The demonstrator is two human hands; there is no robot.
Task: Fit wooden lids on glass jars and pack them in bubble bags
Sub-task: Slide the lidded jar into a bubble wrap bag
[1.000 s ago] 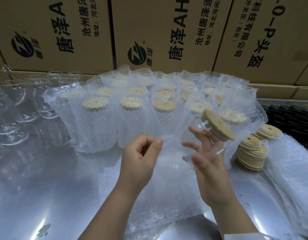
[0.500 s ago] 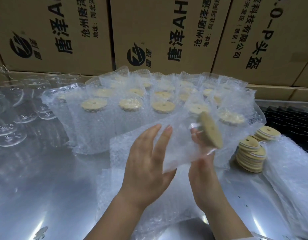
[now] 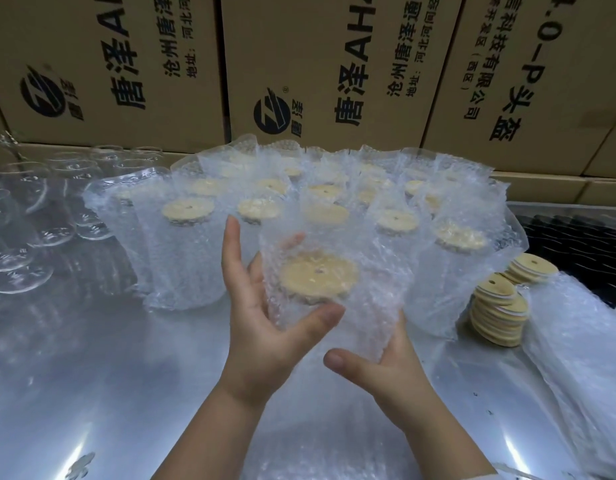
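Observation:
A glass jar with a round wooden lid (image 3: 317, 276) sits upright inside a bubble bag (image 3: 365, 306) that I hold above the metal table (image 3: 133, 368). My left hand (image 3: 265, 327) grips the bag's left side, thumb across the front. My right hand (image 3: 386, 372) cups the bag from below and the right. Behind stand several packed jars in bubble bags (image 3: 192, 244), lids showing. A stack of loose wooden lids (image 3: 498, 313) lies to the right.
Several bare glass jars (image 3: 29, 216) stand at the far left. A pile of flat bubble bags (image 3: 583, 348) lies at the right, more under my forearms. Cardboard boxes (image 3: 334, 64) wall off the back. A dark tray (image 3: 576, 244) sits at the far right.
The lidded jar, tilted on its side in my right hand, went into the bubble bag and now stands upright. My left hand closed on the bag's side; my right moved beneath.

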